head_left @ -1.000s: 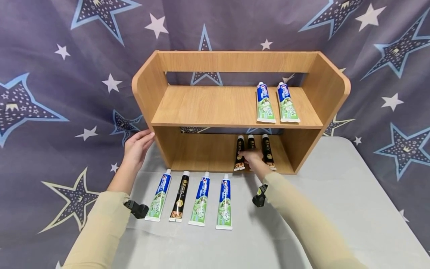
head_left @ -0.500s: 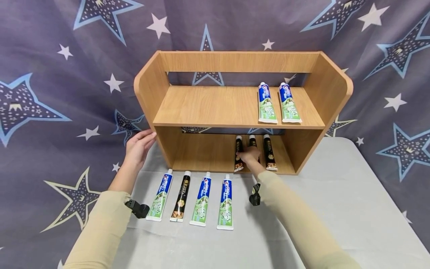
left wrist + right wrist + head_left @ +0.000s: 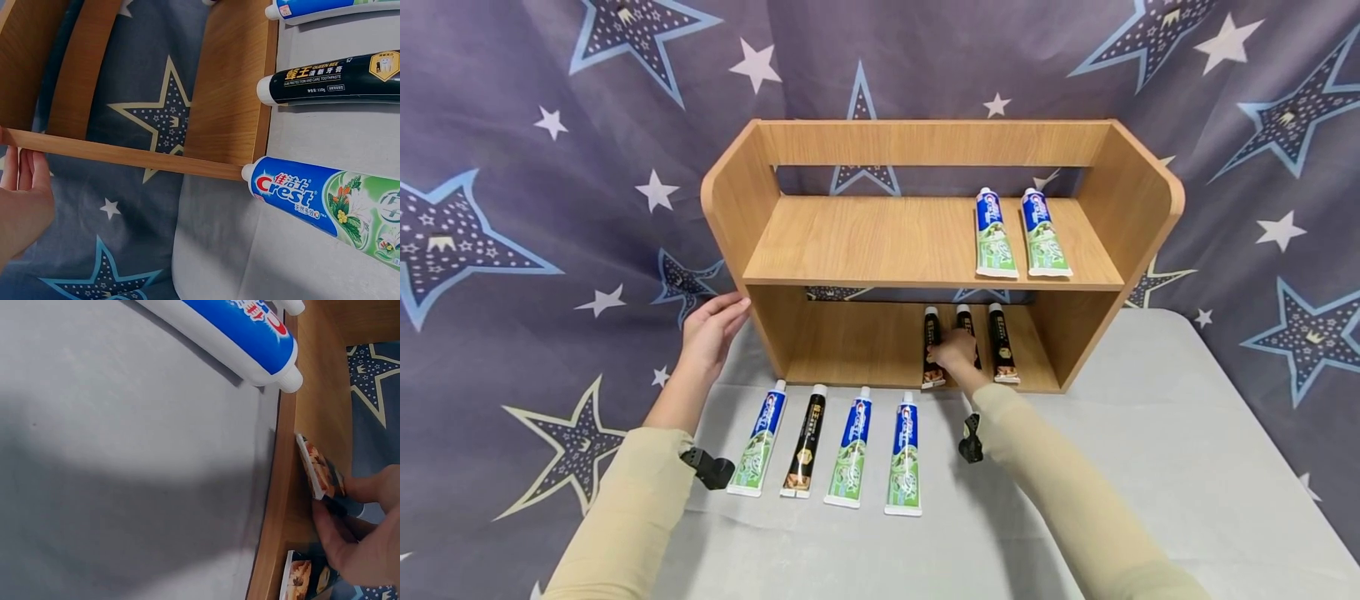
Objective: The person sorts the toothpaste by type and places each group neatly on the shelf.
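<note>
1. Right hand: pinching a black tube, thumb to one side, fingertips to the other.
2. That tube: on the lower shelf, at 6 o'clock from the rack's middle. Long axis near 12–6 in head view; cap at 12, crimped end at 6, by the shelf's front edge.
3. Middle tube, partly behind the hand, and end tube at 3 o'clock from it; both caps just short of 12.
4. Left hand: at 9 o'clock from the right; fingers nearly straight, touching the rack's side panel.
5. Upper shelf: two Crest tubes at 1 o'clock from the pinched tube, caps just short of 12.
6. Table: row of four tubes, caps between 12 and 1, second from 9 o'clock black.
</note>
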